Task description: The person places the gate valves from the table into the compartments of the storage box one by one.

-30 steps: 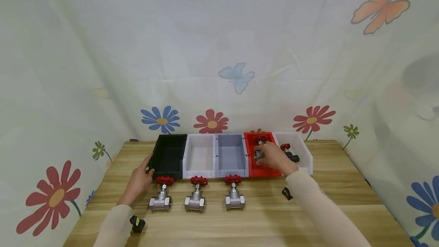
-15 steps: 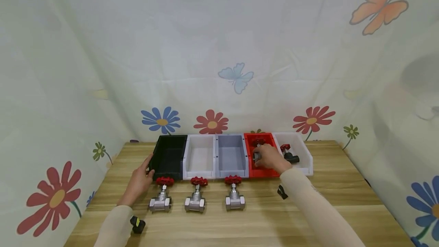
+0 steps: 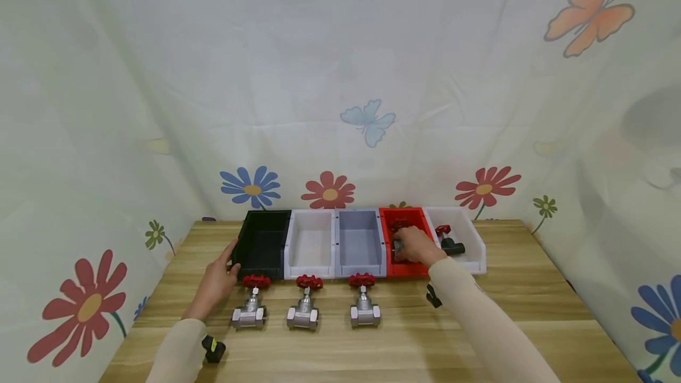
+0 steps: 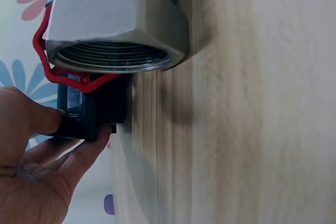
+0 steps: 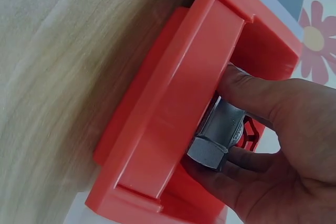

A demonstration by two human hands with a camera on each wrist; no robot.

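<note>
Where five bins [image 3: 360, 247], five valves [image 3: 365, 313].

I've got a wood-grain table [image 3: 340, 356] on my end: 5 bins [image 3: 360, 248] side by side, 3 red-wheeled metal valves [image 3: 302, 315] just in front.

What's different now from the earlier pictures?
The right hand moved its handwheel valve slightly left and down in the red bin, without letting go. The left hand stayed touching the black bin; the three front valves stayed put.
</note>
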